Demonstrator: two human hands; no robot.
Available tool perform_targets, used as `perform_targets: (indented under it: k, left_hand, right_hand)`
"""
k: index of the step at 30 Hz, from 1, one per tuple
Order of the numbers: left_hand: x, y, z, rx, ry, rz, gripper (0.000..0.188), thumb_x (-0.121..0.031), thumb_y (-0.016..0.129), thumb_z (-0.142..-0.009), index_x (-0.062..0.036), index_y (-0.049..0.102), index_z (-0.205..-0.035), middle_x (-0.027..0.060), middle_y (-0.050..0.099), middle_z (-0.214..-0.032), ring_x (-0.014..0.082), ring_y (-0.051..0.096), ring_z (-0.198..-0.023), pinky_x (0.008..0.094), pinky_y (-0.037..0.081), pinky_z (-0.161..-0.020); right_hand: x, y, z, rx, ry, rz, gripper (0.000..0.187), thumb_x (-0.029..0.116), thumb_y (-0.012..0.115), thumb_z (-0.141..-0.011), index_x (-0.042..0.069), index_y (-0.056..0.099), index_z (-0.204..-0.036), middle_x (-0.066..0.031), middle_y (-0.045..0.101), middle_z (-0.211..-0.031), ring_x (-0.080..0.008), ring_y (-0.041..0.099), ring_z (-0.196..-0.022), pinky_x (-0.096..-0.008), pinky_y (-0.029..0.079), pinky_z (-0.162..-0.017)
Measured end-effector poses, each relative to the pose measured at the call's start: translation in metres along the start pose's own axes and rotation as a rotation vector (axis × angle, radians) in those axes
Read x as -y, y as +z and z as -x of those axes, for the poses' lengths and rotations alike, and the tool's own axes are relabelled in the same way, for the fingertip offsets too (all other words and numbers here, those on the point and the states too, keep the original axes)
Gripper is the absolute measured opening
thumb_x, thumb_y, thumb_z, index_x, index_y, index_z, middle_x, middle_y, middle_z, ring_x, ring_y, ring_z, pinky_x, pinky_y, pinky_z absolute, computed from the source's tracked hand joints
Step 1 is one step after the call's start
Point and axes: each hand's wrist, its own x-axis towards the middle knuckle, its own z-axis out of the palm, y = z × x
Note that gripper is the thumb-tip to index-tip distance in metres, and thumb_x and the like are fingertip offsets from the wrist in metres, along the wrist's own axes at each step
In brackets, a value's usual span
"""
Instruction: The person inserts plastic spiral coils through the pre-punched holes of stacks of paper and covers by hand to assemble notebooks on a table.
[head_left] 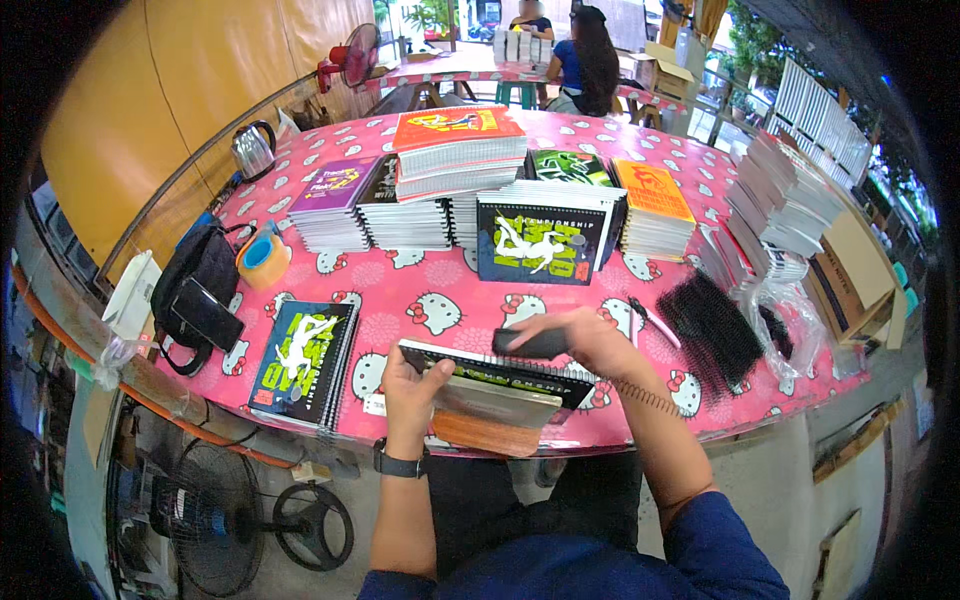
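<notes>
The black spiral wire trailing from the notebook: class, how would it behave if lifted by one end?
The spiral wire would probably sag and wobble, being long and thin. It looks light. Lying loose across the pink table edge, it might roll or slide off.

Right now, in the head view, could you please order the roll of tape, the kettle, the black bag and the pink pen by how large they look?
1. black bag
2. kettle and roll of tape: they look about alike, and the kettle stands farther off, so I will not rank them.
3. pink pen
</notes>
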Motion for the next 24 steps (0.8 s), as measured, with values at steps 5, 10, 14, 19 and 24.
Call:
perform_targets:
  k: [5, 10, 14, 19, 24]
  left_hand:
    - [-0.006, 0.005, 0.003, -0.031, -0.003, -0.010, 0.035, -0.005, 0.072, -0.073, -0.0038, 0.050, -0.100, 0.0022, 0.056, -0.095, 0.0122, 0.052, -0.088, 0.0277, 0.041, -0.083]
    - [0.003, -0.004, 0.004, 0.018, -0.052, 0.093, 0.033, -0.007, 0.072, -0.075, -0.0042, 0.051, -0.100, 0.0019, 0.056, -0.094, 0.0105, 0.051, -0.089, 0.0258, 0.041, -0.080]
    - [0.003, -0.005, 0.005, -0.027, -0.049, 0.160, 0.035, -0.004, 0.071, -0.074, -0.0035, 0.052, -0.103, 0.0021, 0.057, -0.095, 0.0102, 0.051, -0.089, 0.0247, 0.040, -0.080]
    - [0.006, -0.004, 0.005, -0.056, 0.032, 0.302, 0.038, 0.000, 0.069, -0.074, -0.0015, 0.054, -0.108, 0.0014, 0.057, -0.095, 0.0105, 0.053, -0.087, 0.0239, 0.042, -0.079]
    - [0.006, 0.001, 0.009, -0.127, -0.002, 0.327, 0.040, 0.003, 0.065, -0.076, 0.0002, 0.053, -0.114, 0.0022, 0.057, -0.097, 0.0104, 0.053, -0.087, 0.0245, 0.042, -0.080]
  right_hand:
    - [0.020, -0.005, -0.009, 0.078, -0.046, 0.102, 0.046, 0.038, 0.053, -0.088, -0.002, 0.059, -0.109, -0.0103, 0.063, -0.102, -0.0175, 0.054, -0.101, -0.0309, 0.040, -0.091]
    - [0.031, 0.007, -0.021, 0.190, 0.204, 0.465, 0.051, 0.043, 0.054, -0.086, -0.002, 0.060, -0.110, -0.0114, 0.061, -0.110, -0.0205, 0.053, -0.105, -0.0331, 0.038, -0.094]
    - [0.027, 0.019, -0.014, 0.136, -0.124, 0.043, 0.044, 0.036, 0.053, -0.089, -0.003, 0.059, -0.109, -0.0102, 0.062, -0.100, -0.0170, 0.054, -0.095, -0.0320, 0.042, -0.085]
    - [0.018, 0.018, -0.017, 0.035, 0.074, 0.050, 0.052, 0.045, 0.053, -0.086, -0.001, 0.060, -0.109, -0.0127, 0.059, -0.113, -0.0224, 0.053, -0.106, -0.0342, 0.041, -0.090]
    - [0.022, 0.025, -0.037, 0.088, 0.124, 0.533, 0.036, 0.031, 0.053, -0.089, -0.002, 0.065, -0.095, -0.0136, 0.061, -0.107, -0.0201, 0.055, -0.100, -0.0329, 0.042, -0.087]
